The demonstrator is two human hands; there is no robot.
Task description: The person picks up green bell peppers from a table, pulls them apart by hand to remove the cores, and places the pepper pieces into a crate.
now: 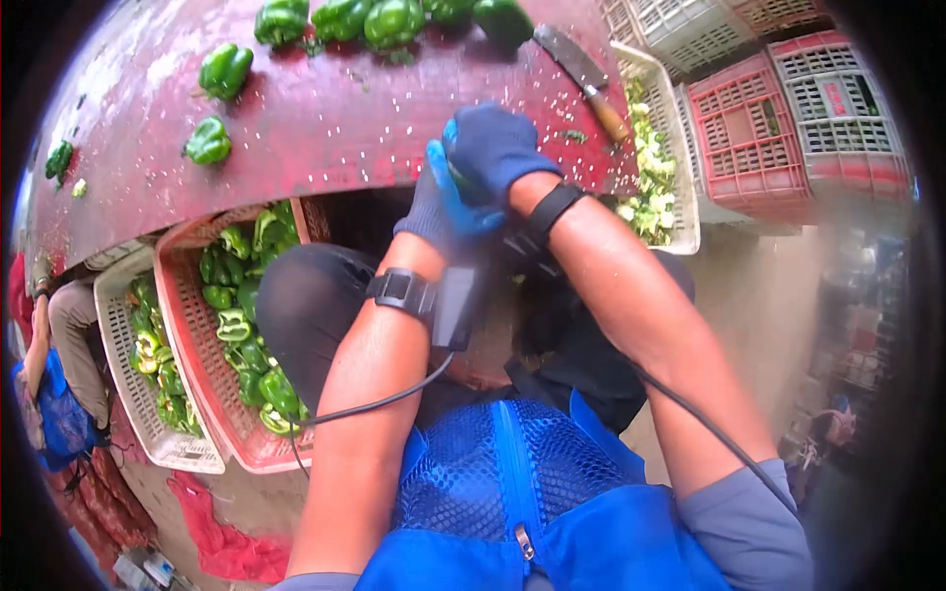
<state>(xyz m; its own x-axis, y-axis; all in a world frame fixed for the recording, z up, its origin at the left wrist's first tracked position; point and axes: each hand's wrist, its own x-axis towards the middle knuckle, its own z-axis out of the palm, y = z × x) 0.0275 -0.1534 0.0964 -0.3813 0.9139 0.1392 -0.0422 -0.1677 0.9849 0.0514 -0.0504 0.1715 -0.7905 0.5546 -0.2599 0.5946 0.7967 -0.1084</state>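
My left hand (453, 202) and my right hand (498, 146), both in dark blue knit gloves with brighter blue coated palms, are pressed together at the table's near edge. Their fingers are closed round a green pepper (457, 175), of which only a sliver shows between the gloves; the rest is hidden. On the red table (345, 128), to the right of my hands, lies a knife (576, 74) with a wooden handle. Whole green peppers (394, 22) sit in a row beyond my hands, and two more, one a green pepper (209, 141), lie to the left.
A red crate (187, 340) of cut green peppers stands below the table at left, beside a white crate (123, 340) of pieces. A pale crate (685, 187) at right holds pepper cores. Stacked crates (754, 128) stand farther right. Another person (74, 335) sits far left.
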